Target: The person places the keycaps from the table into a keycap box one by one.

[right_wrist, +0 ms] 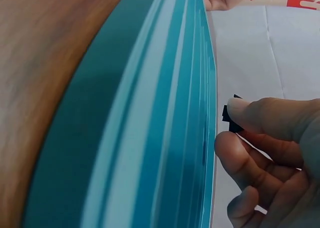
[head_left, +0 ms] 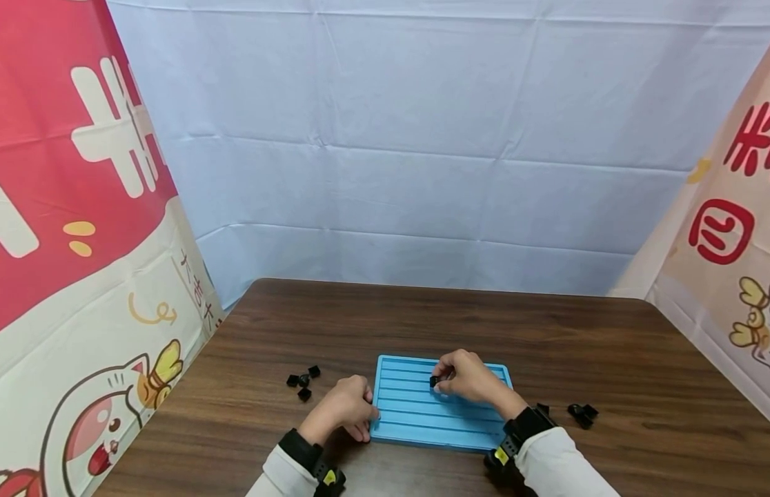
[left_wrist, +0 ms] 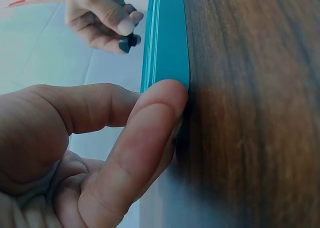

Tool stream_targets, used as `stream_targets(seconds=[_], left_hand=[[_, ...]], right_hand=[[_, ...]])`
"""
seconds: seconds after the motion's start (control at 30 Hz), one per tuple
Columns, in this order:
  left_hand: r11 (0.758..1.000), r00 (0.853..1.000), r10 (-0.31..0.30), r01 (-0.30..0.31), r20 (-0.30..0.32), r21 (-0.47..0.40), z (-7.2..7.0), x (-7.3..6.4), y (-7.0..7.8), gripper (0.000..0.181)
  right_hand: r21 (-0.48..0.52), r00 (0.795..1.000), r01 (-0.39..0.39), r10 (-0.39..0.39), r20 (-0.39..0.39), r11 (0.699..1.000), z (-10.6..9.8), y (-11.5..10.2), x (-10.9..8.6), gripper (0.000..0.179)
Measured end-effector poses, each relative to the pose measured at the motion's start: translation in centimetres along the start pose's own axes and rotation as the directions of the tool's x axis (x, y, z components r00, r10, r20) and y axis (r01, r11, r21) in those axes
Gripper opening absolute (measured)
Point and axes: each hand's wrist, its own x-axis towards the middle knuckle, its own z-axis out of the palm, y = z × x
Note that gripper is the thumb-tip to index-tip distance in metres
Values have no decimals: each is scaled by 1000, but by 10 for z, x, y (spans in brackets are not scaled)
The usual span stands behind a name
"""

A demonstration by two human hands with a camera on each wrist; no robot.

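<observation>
On the table lies a blue ridged tray (head_left: pixel 437 407) with several raised bars running across it. My left hand (head_left: pixel 348 407) holds the tray at its left edge, and the left wrist view shows thumb (left_wrist: pixel 150 133) and forefinger together at that rim. Above the tray's upper middle, my right hand (head_left: pixel 468 376) pinches a small black keycap (head_left: pixel 433 381) between thumb and fingers. In the right wrist view the keycap (right_wrist: pixel 232 115) sits at the thumb tip, beside the tray's bars.
Several loose black keycaps (head_left: pixel 303 380) lie left of the tray. Another black cluster (head_left: pixel 584 414) lies to its right, with one more piece (head_left: pixel 543 408) partly behind the right wrist. The brown table (head_left: pixel 335 310) ends at a pale blue cloth (head_left: pixel 410 193); printed cloths hang at both sides.
</observation>
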Motion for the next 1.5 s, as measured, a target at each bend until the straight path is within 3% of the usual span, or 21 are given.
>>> stream_targets(seconds=[0.2, 0.67, 1.2, 1.5], left_hand=[[1000, 1000, -12, 12, 9, -3, 0, -1, 1, 18], [1000, 1000, -15, 15, -3, 4, 1, -1, 2, 18], [1000, 1000, -25, 25, -10, 2, 0, 0, 1, 20], [999, 1000, -31, 31, 3, 16, 0, 0, 1, 19]], right_hand=[[20, 999, -41, 41, -3, 999, 6, -7, 9, 10], [22, 1000, -12, 11, 28, 1000, 21, -20, 28, 12], [-31, 999, -32, 34, 42, 999, 35, -32, 50, 12], [-111, 998, -27, 33, 53, 993, 46, -33, 58, 15]])
